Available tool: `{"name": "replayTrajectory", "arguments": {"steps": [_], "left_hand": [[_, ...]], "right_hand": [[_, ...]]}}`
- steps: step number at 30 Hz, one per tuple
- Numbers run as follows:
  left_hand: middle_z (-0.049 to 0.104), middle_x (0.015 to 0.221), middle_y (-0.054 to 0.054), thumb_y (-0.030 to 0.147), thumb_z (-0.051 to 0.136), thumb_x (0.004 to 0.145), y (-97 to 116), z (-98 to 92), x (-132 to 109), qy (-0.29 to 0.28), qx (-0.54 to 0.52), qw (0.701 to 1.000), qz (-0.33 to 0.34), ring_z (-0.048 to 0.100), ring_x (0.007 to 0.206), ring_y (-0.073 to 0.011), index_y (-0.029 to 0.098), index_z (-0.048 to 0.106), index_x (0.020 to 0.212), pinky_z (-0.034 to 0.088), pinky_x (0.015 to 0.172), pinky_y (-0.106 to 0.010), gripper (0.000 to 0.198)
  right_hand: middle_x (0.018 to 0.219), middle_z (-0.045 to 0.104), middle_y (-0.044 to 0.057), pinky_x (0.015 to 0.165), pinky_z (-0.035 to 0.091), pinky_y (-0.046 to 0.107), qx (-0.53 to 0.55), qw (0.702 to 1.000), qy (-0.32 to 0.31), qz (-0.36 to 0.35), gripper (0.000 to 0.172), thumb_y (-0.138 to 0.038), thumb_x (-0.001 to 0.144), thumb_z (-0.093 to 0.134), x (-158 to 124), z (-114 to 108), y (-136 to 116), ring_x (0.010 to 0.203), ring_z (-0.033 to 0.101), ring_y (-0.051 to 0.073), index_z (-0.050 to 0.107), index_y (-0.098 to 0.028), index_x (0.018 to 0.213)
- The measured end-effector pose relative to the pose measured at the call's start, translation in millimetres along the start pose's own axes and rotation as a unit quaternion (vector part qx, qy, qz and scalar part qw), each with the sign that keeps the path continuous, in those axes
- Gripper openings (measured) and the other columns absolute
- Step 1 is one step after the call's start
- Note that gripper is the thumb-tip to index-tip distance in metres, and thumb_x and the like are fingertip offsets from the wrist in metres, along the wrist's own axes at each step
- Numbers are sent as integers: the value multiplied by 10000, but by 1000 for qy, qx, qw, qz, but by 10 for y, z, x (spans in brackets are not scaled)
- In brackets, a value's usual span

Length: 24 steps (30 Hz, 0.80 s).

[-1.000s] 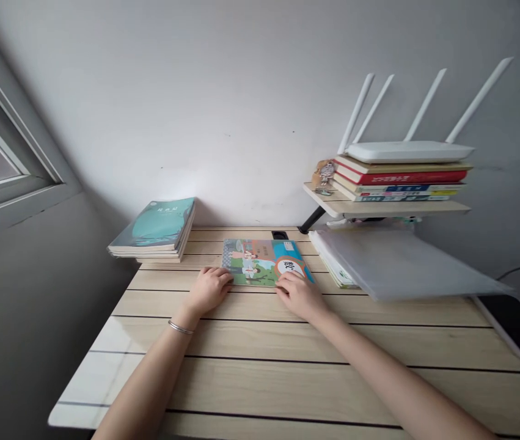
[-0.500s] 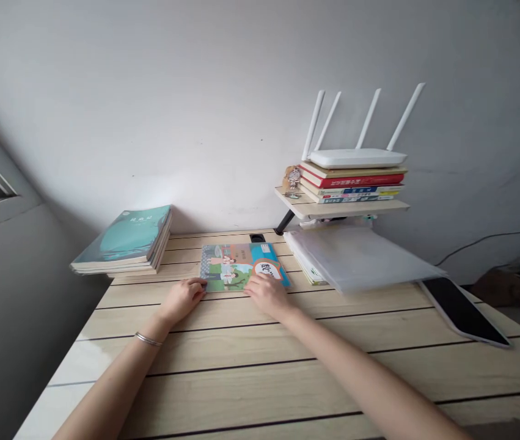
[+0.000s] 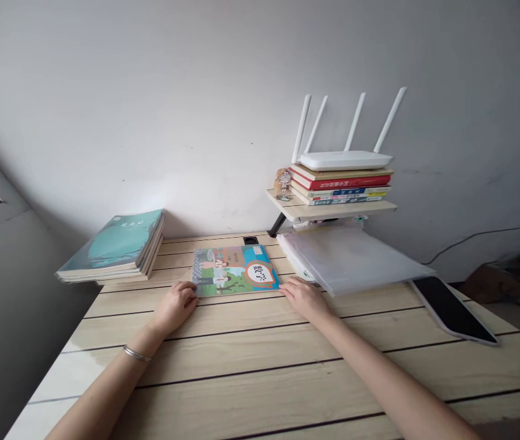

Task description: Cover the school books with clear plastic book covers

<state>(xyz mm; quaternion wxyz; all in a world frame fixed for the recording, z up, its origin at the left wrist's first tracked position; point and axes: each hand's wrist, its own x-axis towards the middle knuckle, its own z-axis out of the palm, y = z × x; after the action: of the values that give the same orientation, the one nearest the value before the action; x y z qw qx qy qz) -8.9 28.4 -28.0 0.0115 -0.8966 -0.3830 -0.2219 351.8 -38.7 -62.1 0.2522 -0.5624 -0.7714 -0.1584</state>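
A colourful maths textbook [image 3: 234, 272], with drawn figures and a blue right edge, lies flat on the wooden desk [image 3: 250, 360]. At its near left corner is my left hand [image 3: 176, 308], the fingers curled against the edge; a silver bangle circles that wrist. My right hand [image 3: 306, 300] holds the near right corner with its fingertips, thumb side toward the book. Both palms rest low over the planks. The undersides of the fingers are hidden.
Left stands a stack of books with a teal cover [image 3: 124, 238]. On the right, a translucent folder [image 3: 355, 260] lies over papers, beside a dark-screened tablet [image 3: 452, 310]. Behind, a raised shelf [image 3: 333, 212] carries books [image 3: 346, 183], a white router [image 3: 346, 160] and a small figurine [image 3: 282, 180].
My right hand has slid from the textbook's front middle, where it covered part of the title, to the near right corner. My left hand stays at the left corner. The view has shifted slightly.
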Motion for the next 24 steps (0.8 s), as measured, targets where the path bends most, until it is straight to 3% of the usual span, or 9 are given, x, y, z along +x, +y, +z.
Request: {"name": "replayTrajectory", "arguments": {"steps": [7,13,17,21,24], "left_hand": [[669,927,-103,214,459,890,39,-5,36,-38,103,993,33,606,841,-203,155,629,764,487,766,-324,219],[635,796,-101,69,427,843,302,-47,30,-86,238,965,61,603,760,-238,133,619,815,451,755,-390,205],[632,808,-119,47,392,847,193,-98,103,-119,269,952,89,602,747,-231,116,628,848,436,772,-382,246],[636,864,-117,56,402,849,-106,-146,273,-129,248,960,10,604,809,-212,125,643,850,413,836,-354,251],[630,873,-129,78,402,850,-148,-118,391,-116,244,961,-61,603,850,-237,119,647,849,422,802,-357,249]], "right_hand": [[791,650,44,747,448,269,-19,998,-53,-5,165,-128,846,536,21,-24,-16,808,593,172,673,-189,777],[787,646,42,721,453,256,37,998,-27,36,188,-133,860,506,17,-37,-40,777,592,163,661,-183,766],[730,633,34,709,446,262,72,997,-30,20,220,-129,851,507,-20,-113,-235,754,584,165,672,-193,720],[700,630,21,661,434,246,141,983,-111,-31,223,-213,846,538,123,-224,-491,725,585,155,689,-217,683],[782,652,33,685,445,244,178,977,-115,24,270,-291,876,496,440,-210,-427,728,602,145,706,-216,724]]}}
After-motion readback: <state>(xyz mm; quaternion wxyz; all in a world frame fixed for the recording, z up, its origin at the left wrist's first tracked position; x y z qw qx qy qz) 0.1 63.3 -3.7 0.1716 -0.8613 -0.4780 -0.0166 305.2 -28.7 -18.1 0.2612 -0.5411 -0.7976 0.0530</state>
